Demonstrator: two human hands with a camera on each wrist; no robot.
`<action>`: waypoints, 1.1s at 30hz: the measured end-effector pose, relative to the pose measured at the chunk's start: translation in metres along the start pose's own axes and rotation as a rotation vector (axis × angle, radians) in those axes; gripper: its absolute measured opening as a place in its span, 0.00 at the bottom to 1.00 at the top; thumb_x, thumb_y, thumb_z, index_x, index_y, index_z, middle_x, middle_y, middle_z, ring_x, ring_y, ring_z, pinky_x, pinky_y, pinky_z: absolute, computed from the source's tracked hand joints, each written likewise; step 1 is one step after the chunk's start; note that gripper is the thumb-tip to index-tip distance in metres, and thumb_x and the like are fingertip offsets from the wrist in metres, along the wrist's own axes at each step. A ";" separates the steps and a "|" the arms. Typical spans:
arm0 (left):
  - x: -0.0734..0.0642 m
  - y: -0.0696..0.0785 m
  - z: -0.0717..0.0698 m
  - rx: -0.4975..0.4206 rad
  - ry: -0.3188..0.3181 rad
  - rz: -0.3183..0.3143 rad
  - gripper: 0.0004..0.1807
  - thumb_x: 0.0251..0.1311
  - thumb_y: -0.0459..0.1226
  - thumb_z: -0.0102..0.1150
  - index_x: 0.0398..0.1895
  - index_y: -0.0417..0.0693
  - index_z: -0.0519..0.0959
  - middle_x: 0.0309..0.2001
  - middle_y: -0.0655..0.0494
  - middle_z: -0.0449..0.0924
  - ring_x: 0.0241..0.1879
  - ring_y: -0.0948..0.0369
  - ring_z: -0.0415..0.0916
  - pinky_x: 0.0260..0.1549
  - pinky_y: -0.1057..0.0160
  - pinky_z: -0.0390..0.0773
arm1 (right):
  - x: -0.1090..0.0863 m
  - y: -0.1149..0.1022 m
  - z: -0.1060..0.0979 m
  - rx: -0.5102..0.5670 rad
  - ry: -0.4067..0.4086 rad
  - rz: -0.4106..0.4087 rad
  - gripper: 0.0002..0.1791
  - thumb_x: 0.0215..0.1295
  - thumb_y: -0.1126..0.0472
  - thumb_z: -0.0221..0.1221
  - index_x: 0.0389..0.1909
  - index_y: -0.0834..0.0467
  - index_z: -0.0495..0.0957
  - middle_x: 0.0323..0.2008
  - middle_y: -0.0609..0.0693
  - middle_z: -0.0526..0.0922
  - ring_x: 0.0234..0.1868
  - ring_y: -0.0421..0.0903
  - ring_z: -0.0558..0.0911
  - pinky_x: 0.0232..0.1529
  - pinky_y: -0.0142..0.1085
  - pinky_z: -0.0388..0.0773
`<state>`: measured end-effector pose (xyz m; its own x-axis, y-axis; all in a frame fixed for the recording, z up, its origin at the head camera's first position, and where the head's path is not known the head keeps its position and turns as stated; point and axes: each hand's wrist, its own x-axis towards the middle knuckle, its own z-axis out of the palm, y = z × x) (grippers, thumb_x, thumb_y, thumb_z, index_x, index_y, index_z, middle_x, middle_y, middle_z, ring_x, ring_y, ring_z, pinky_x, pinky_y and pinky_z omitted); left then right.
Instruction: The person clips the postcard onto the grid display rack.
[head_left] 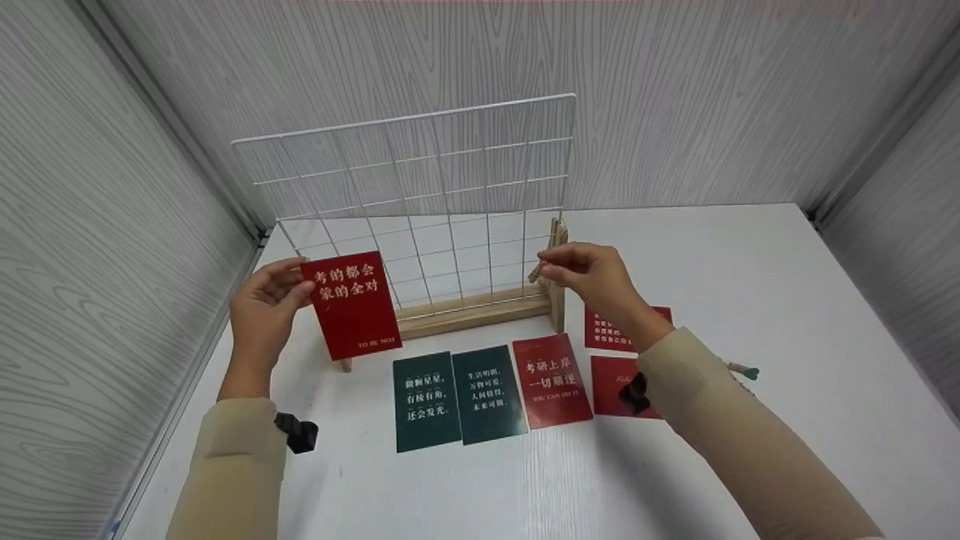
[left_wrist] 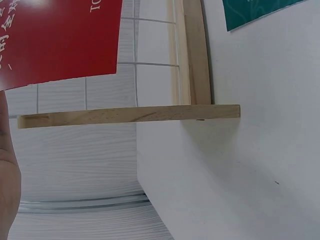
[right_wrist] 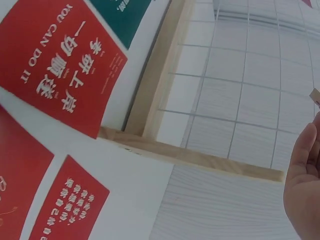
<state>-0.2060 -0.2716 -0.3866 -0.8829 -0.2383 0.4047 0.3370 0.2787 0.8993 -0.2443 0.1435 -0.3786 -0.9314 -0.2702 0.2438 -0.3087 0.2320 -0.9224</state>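
Observation:
My left hand pinches a red card with white lettering by its upper left edge, upright in front of the left end of a wire grid rack. In the left wrist view, the red card overlaps the grid above the rack's wooden side post. My right hand pinches a small wooden clip between thumb and fingers near the rack's right post. The wooden clip shows only partly at the right wrist view's edge.
Two dark green cards and a red card lie in a row before the rack's wooden base. More red cards lie partly under my right forearm. A small green-ended piece is beyond that sleeve. Panelled walls surround the white table.

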 end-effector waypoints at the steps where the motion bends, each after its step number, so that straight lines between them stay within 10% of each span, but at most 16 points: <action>1: 0.001 0.001 0.001 0.002 0.003 0.002 0.19 0.56 0.25 0.62 0.52 0.34 0.78 0.37 0.52 0.81 0.38 0.61 0.80 0.36 0.68 0.80 | 0.003 -0.004 0.002 0.004 -0.003 -0.008 0.13 0.62 0.63 0.62 0.48 0.62 0.81 0.43 0.52 0.83 0.42 0.45 0.81 0.46 0.33 0.78; 25: 0.027 0.028 -0.001 -0.161 0.105 0.104 0.16 0.53 0.23 0.63 0.48 0.34 0.80 0.33 0.50 0.81 0.33 0.60 0.79 0.33 0.69 0.80 | 0.052 -0.077 0.056 -0.013 -0.048 -0.135 0.12 0.62 0.62 0.62 0.46 0.59 0.83 0.40 0.47 0.83 0.40 0.42 0.82 0.44 0.32 0.78; 33: 0.028 0.059 0.003 -0.218 0.115 0.139 0.16 0.54 0.21 0.61 0.46 0.35 0.81 0.34 0.49 0.80 0.33 0.60 0.79 0.33 0.68 0.80 | 0.064 -0.097 0.070 -0.042 -0.027 -0.188 0.11 0.62 0.62 0.62 0.45 0.58 0.84 0.39 0.45 0.84 0.38 0.40 0.81 0.41 0.31 0.78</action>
<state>-0.2116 -0.2594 -0.3226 -0.7844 -0.3193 0.5318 0.5259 0.1122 0.8431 -0.2606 0.0386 -0.2949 -0.8513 -0.3373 0.4020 -0.4851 0.2140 -0.8479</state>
